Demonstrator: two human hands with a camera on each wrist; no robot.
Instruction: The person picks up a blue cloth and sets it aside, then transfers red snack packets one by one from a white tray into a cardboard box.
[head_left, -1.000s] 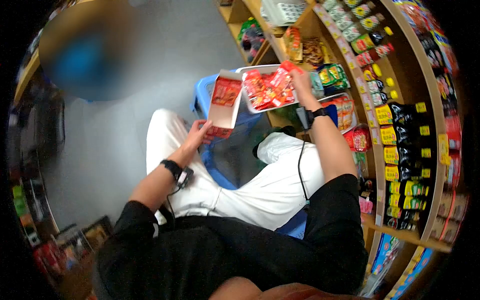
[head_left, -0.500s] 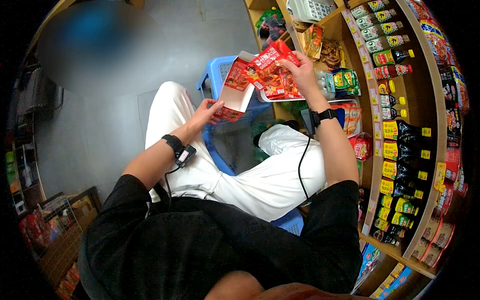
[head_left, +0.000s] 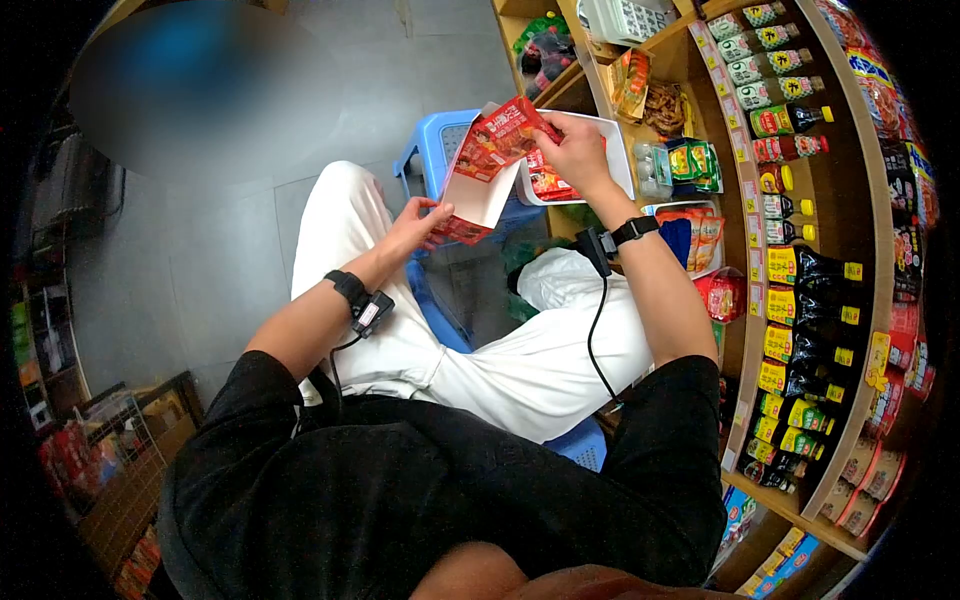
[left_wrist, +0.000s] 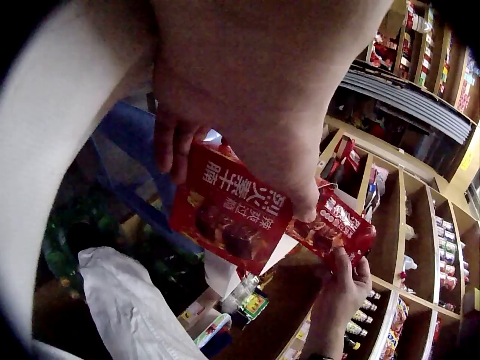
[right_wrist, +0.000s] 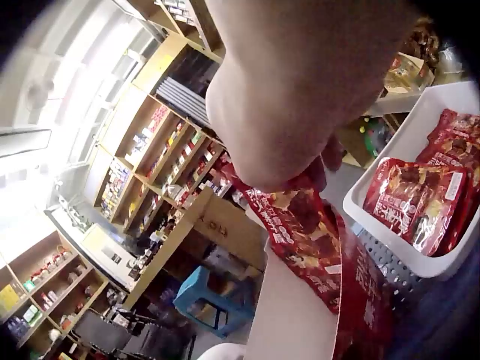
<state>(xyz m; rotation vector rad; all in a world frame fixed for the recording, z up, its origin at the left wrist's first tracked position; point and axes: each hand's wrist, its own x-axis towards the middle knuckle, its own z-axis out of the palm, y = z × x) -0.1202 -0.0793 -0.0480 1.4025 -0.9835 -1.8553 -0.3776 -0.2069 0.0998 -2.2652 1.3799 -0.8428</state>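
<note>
My left hand grips the lower end of an open red carton with a pale inside, its thumb over the edge. In the left wrist view the carton shows printed lettering and a food picture on its side. My right hand pinches a red snack packet by its end. That packet slants into the carton's open top in the right wrist view. Beside the carton, a white tray holds more red packets; my right hand partly covers the tray in the head view.
The tray stands on a blue plastic stool in front of my knees. Shelves of sauce bottles run along the right. A clear tub and green packets lie past the tray. A blurred shape covers the upper left.
My right hand has lifted the red packet out of the tray and brought it left to the carton's opening. My left hand keeps its hold on the carton.
</note>
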